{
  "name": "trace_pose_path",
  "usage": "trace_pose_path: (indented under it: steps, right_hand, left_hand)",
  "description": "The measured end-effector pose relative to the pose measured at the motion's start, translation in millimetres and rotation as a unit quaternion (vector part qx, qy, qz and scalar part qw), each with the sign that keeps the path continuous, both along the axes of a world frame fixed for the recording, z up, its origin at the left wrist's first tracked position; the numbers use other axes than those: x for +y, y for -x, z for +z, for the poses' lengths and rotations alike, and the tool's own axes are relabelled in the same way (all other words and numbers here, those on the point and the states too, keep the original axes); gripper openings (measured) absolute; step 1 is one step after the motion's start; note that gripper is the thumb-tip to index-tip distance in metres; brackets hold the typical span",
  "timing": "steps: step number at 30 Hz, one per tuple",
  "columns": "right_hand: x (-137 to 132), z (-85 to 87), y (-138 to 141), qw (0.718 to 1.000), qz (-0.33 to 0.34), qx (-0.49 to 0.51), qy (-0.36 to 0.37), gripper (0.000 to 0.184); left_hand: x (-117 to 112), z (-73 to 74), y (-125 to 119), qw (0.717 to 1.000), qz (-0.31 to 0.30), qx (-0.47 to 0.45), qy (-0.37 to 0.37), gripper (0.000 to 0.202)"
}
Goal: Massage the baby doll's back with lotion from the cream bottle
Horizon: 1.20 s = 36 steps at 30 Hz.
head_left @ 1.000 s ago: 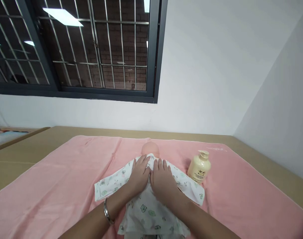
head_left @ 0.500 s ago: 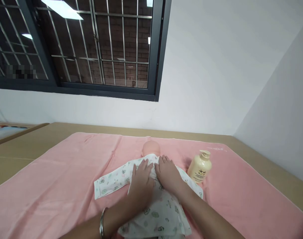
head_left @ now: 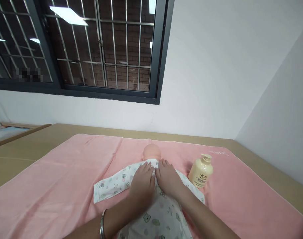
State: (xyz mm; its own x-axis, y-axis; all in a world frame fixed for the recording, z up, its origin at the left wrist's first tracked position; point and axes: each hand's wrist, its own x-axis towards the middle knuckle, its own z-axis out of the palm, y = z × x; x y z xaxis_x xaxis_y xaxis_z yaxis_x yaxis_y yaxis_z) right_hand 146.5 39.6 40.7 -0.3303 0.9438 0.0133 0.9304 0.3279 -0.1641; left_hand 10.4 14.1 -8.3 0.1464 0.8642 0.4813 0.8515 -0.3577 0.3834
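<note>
A baby doll lies on a pink towel (head_left: 66, 179), its bald head (head_left: 151, 152) toward the wall and no facial features showing. It wears a white printed garment (head_left: 161, 212) whose sleeves spread out to both sides. My left hand (head_left: 143, 182) rests flat on the upper part of the garment, fingers extended toward the head. Beside it, my right hand (head_left: 168, 179) lies flat on the cloth too, its fingers just below the head. The two hands are close together, and neither grips anything. A silver bangle (head_left: 102, 224) circles my left wrist.
A cream pump bottle (head_left: 201, 171) stands on the towel, right of the doll's sleeve. The towel covers a tan padded surface (head_left: 24, 149) that meets a white wall (head_left: 203, 73). Above is a dark-framed window (head_left: 106, 94) with metal bars.
My left hand has shifted slightly, its fingers now closer to my right hand. The whole view has tilted up a little. The doll and bottle stay in place.
</note>
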Motion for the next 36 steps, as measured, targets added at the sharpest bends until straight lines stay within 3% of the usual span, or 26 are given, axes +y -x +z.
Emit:
trace_pose_path:
  steps: [3, 6, 10, 14, 19, 24, 31, 36]
  right_hand:
    - [-22, -1.0, 4, 0.998, 0.060, -0.020, -0.023, 0.055]
    - [-19, -0.8, -1, 0.995, 0.095, 0.003, -0.032, 0.054]
    - [14, -1.0, -8, 0.999, 0.017, 0.045, -0.015, 0.049]
    - [15, -4.3, -2, 0.999, -0.013, 0.035, -0.023, 0.050]
    - [-10, 0.2, 2, 1.000, 0.001, -0.012, -0.010, 0.054]
    - [-4, 7.8, -8, 0.998, 0.023, 0.002, 0.058, 0.060]
    - [8, -13.7, 3, 0.998, -0.051, 0.006, -0.025, 0.055]
    - [12, -13.3, 8, 0.997, -0.063, 0.020, -0.037, 0.055]
  left_hand:
    - [17, 5.3, 8, 0.999, 0.020, -0.020, 0.020, 0.045]
    - [18, -2.0, 5, 1.000, 0.023, 0.012, 0.012, 0.047]
    - [-2, -19.1, -11, 0.997, 0.028, 0.058, -0.041, 0.049]
    - [-11, -15.9, -16, 0.999, 0.034, 0.032, -0.007, 0.050]
    - [-9, -3.4, -14, 0.992, 0.095, -0.015, 0.076, 0.053]
    - [-8, -5.5, -11, 0.993, 0.076, -0.040, 0.084, 0.053]
    - [12, -6.8, -1, 0.996, 0.042, -0.055, 0.061, 0.051]
    - [21, -7.3, 3, 0.997, 0.041, -0.042, 0.051, 0.050]
